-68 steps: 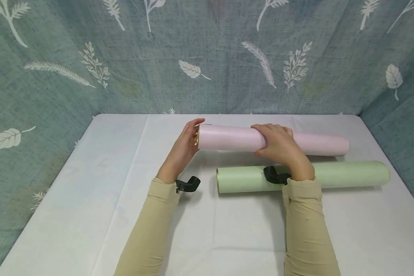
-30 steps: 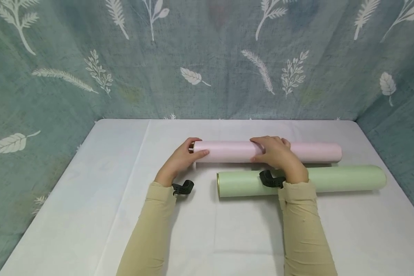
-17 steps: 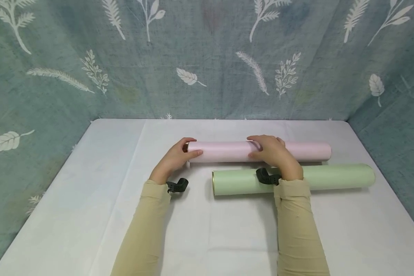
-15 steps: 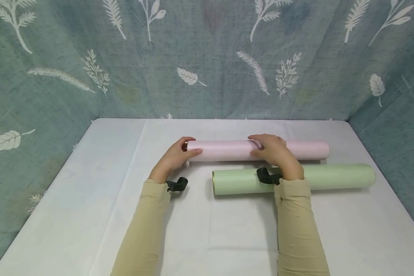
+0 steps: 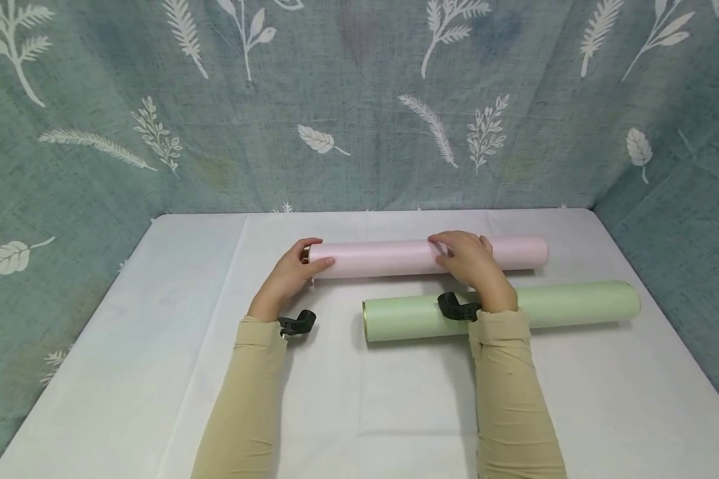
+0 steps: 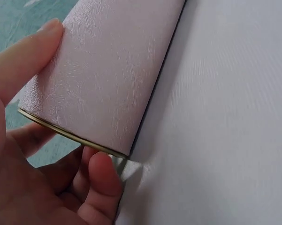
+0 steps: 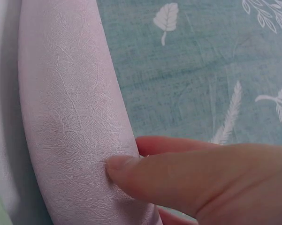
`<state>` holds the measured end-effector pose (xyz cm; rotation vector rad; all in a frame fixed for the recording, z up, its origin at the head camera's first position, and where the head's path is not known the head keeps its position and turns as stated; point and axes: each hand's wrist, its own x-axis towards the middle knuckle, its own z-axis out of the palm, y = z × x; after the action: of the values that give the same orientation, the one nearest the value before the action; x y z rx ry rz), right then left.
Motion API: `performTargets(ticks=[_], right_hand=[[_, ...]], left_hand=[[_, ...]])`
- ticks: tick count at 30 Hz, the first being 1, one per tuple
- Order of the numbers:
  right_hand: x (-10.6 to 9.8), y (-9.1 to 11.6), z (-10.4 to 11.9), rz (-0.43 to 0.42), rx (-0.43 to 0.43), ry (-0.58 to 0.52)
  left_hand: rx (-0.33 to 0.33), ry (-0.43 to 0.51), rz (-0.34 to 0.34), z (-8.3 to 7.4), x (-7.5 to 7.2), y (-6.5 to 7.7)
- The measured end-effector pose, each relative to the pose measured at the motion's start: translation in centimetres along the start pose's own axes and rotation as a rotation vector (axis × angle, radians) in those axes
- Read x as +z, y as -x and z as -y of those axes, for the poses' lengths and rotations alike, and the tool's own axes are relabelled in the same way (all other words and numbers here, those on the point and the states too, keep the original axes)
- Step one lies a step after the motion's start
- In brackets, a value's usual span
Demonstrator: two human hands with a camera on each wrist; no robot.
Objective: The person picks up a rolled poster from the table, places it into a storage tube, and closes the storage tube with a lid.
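In the head view, a long pink tube (image 5: 371, 259) with a crinkled, leather-like surface lies crosswise between both hands, close over the white table (image 5: 419, 406). My left hand (image 5: 287, 274) grips its left end, thumb along the near side. In the left wrist view, a thin gold-coloured rim (image 6: 70, 134) edges that end, with curled fingertips (image 6: 103, 171) right at it. My right hand (image 5: 472, 261) is wrapped over the tube right of its middle. The right wrist view shows the thumb (image 7: 126, 171) pressed on the pink surface; the other fingers are mostly hidden behind it.
A similar pale green tube (image 5: 575, 303), gold-rimmed at its left end, lies on the table nearer to me, partly under the right wrist. Teal fabric (image 5: 359, 173) with white leaf prints hangs at the back and both sides. A black mount (image 5: 297, 322) sits on each wrist.
The left hand has brought its thumb onto the tube's near side. Both hands have lowered the pink tube and shifted it slightly left relative to the green one. The head view has moved a little.
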<state>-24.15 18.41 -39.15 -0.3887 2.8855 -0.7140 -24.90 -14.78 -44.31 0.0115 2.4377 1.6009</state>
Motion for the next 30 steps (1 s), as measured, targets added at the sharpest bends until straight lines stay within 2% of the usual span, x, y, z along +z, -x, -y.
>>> performTargets(ticks=[6,11,14,17,22,26,30], right_hand=[[0.1,0.3,-0.3,0.004,-0.007,-0.003],[-0.3,0.6,-0.1,-0.014,-0.080,-0.036],[-1.0,0.9,0.2,-0.035,-0.123,-0.071],[-1.5,1.6,0.7,-0.060,-0.112,-0.129],[-1.7,2.5,1.6,-0.113,-0.128,-0.194],[-1.6,3.1,1.9,-0.160,-0.177,-0.141],[-2.6,3.7,0.1,-0.171,-0.158,0.044]], left_hand=[[-0.002,-0.031,0.024,0.0,0.4,-0.1],[0.006,-0.159,-0.015,0.1,0.6,-0.1],[0.043,-0.258,-0.069,-0.1,0.8,0.0],[0.086,-0.326,-0.096,-0.4,1.2,0.1],[0.161,-0.387,-0.111,-1.0,1.6,0.3],[0.214,-0.437,-0.105,-1.1,0.6,1.2],[0.234,-0.527,-0.077,-1.0,-1.8,2.0]])
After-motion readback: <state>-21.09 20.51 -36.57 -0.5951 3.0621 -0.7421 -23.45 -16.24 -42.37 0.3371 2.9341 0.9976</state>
